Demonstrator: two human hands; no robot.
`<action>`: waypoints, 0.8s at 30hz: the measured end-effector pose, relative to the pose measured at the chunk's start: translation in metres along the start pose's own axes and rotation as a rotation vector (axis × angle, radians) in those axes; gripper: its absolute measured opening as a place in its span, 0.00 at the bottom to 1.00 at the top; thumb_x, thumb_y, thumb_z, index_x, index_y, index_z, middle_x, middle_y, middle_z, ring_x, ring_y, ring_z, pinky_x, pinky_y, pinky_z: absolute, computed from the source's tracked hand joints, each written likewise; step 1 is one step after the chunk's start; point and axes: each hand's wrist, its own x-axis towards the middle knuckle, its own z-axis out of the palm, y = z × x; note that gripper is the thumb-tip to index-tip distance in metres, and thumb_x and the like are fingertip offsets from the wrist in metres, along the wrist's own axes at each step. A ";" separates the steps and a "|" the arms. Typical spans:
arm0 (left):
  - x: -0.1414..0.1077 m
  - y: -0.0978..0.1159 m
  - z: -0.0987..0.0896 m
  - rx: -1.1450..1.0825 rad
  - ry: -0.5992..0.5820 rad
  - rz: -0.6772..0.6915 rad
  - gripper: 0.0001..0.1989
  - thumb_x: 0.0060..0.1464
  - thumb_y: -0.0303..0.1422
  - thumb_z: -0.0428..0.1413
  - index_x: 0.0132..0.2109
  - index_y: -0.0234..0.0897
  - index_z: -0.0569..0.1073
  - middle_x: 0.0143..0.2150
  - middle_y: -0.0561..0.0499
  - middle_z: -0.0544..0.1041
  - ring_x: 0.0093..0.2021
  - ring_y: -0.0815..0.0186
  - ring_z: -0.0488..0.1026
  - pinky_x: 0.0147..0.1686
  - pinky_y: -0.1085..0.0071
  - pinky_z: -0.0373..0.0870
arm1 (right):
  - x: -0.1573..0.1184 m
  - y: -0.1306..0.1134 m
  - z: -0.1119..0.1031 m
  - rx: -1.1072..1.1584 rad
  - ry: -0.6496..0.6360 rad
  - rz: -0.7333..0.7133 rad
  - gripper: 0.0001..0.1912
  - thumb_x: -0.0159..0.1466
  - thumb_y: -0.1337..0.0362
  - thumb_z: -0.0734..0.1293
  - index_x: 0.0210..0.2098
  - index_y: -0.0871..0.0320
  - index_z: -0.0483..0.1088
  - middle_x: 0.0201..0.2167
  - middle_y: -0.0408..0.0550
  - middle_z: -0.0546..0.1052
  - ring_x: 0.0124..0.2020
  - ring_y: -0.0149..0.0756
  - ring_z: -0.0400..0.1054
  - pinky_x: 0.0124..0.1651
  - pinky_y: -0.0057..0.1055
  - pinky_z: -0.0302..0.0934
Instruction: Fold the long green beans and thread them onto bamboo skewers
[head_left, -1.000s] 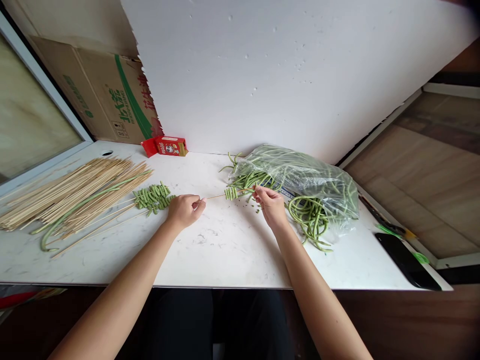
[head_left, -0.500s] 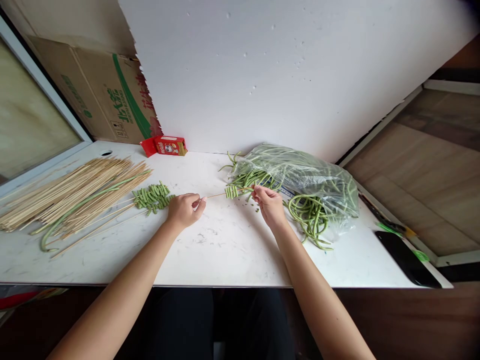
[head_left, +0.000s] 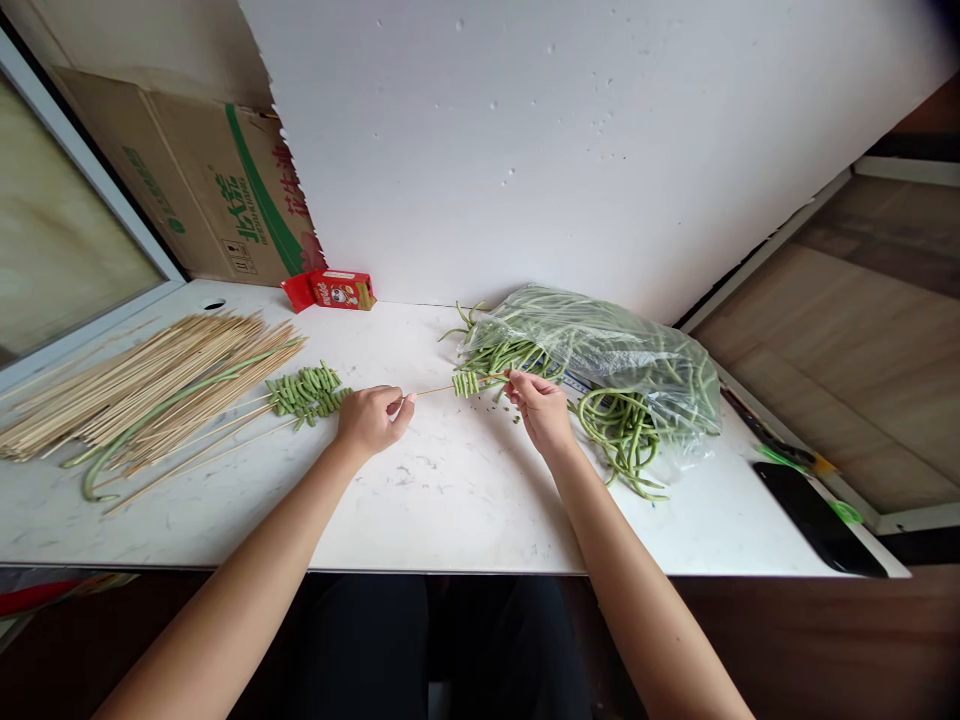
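Two hands on my head feed, well apart, both pinched on one thin skewer (head_left: 431,390). It runs near level between them above the desk (head_left: 427,500).

Left hand (head_left: 375,418): thumb and forefinger closed on the skewer's left part; other fingers curled. Right hand (head_left: 541,408): fingertips closed at its right end. Can't tell from my view whether they pinch a bit of bean there too.

Short row of cut bean pieces (head_left: 465,384) threaded crosswise on the skewer, packed side by side, nearer the right hand. Bare stick shows between the row and the left hand.

Just left of the left hand: loaded skewers (head_left: 306,392), crowded with green pieces, lying on the desk, sticks pointing left. Beyond them, a large spread of bare skewers (head_left: 150,385), one long bean (head_left: 191,388) lying across it.

Right side: clear plastic bag (head_left: 630,345) full of long beans, mouth toward the left, some spilling out behind the right hand. Loose coil of beans (head_left: 619,430) in front of the bag, right of that hand. Small crumbs on the desk near the right fingertips.

Back left: red box (head_left: 343,290), flap open, near the white panel (head_left: 525,150). Cardboard carton (head_left: 195,190) behind. Black phone (head_left: 817,520) flat at the right end.
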 end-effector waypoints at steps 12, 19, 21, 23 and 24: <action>-0.001 -0.002 -0.001 0.005 -0.004 -0.001 0.23 0.66 0.44 0.52 0.24 0.39 0.62 0.23 0.51 0.72 0.25 0.65 0.66 0.30 0.66 0.50 | 0.001 0.004 -0.004 -0.029 -0.016 0.023 0.18 0.52 0.49 0.80 0.32 0.56 0.84 0.28 0.48 0.81 0.28 0.35 0.70 0.34 0.34 0.64; -0.001 -0.001 -0.001 0.025 -0.012 0.000 0.23 0.66 0.45 0.51 0.24 0.40 0.62 0.23 0.51 0.72 0.26 0.65 0.66 0.29 0.66 0.50 | 0.000 0.004 -0.002 -0.034 -0.005 0.029 0.17 0.52 0.50 0.80 0.31 0.56 0.83 0.27 0.48 0.81 0.28 0.35 0.70 0.34 0.34 0.64; -0.001 -0.001 -0.001 0.027 -0.011 0.002 0.23 0.66 0.45 0.51 0.24 0.39 0.62 0.23 0.51 0.72 0.25 0.65 0.66 0.29 0.66 0.50 | -0.001 0.003 -0.001 -0.044 -0.004 0.026 0.16 0.52 0.50 0.80 0.31 0.55 0.83 0.28 0.48 0.82 0.29 0.36 0.72 0.35 0.35 0.64; -0.001 -0.001 -0.001 0.024 -0.008 0.007 0.23 0.66 0.45 0.51 0.24 0.39 0.62 0.23 0.51 0.72 0.25 0.65 0.65 0.29 0.66 0.50 | -0.001 0.002 -0.001 -0.056 0.000 0.023 0.16 0.52 0.49 0.80 0.32 0.55 0.83 0.29 0.49 0.82 0.30 0.37 0.73 0.35 0.36 0.65; -0.001 -0.001 -0.001 0.022 -0.006 0.009 0.23 0.66 0.45 0.51 0.24 0.39 0.62 0.23 0.51 0.72 0.25 0.65 0.65 0.29 0.66 0.50 | -0.002 0.002 0.000 -0.057 0.001 0.022 0.16 0.52 0.49 0.80 0.32 0.54 0.83 0.29 0.49 0.82 0.30 0.37 0.73 0.35 0.36 0.65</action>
